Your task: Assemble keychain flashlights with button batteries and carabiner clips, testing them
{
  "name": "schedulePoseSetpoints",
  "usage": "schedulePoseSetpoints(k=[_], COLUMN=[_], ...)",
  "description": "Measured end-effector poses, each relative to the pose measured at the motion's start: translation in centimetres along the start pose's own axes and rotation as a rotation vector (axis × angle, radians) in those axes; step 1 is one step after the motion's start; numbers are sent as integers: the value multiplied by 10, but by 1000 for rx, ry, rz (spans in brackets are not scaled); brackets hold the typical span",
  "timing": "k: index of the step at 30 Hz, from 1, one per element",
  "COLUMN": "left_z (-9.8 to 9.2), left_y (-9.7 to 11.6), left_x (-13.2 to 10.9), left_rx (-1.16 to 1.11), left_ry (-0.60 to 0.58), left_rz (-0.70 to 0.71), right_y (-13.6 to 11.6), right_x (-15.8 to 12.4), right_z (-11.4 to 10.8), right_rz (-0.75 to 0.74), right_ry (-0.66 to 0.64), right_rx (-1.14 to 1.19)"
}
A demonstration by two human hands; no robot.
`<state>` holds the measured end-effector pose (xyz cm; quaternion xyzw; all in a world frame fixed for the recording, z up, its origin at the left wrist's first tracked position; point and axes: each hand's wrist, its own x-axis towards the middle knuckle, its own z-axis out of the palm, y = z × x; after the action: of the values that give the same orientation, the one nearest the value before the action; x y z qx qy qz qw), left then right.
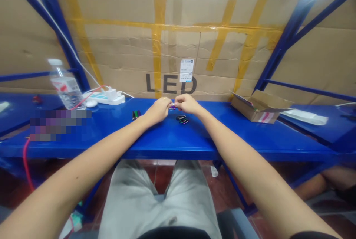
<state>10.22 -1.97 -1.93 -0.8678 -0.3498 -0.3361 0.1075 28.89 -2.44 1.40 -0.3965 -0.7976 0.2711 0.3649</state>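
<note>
My left hand [160, 109] and my right hand [187, 104] meet over the back middle of the blue table, fingertips pinched close together. Between them shows a small whitish piece, too small to name. A small shiny purple object [172, 108] is right below the fingertips; whether it is held or lies on the table I cannot tell. Nearer to me, by my right hand, lie several small glossy dark objects [182, 119], one with a green sheen. To the left of my left hand sits a small group of black and green pieces [136, 114].
An open cardboard box [257, 107] stands at the right, beside a white packet [306, 116]. A plastic water bottle [66, 85] and a white power strip [107, 97] with cables are at the left. Behind the table [167, 140] rises a large taped cardboard sheet [122, 53] marked LED.
</note>
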Motion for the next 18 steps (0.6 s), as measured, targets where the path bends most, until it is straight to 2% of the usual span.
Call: schedulePoseSetpoints(k=[7, 11, 14, 18], left_z=[-4, -5, -5, -5], left_y=[-1, -1, -1, -6], left_x=[0, 1, 2, 2], left_rx=[28, 47, 17, -29], left_ry=[95, 91, 89, 49], left_rz=[119, 135, 71, -111], right_y=[-10, -13, -10, 2], right_x=[-2, -3, -2, 3], right_z=[7, 8, 2, -17], right_rz=[209, 250, 198, 84], right_ry=[24, -7, -40, -56], right_rx=[422, 472, 351, -48])
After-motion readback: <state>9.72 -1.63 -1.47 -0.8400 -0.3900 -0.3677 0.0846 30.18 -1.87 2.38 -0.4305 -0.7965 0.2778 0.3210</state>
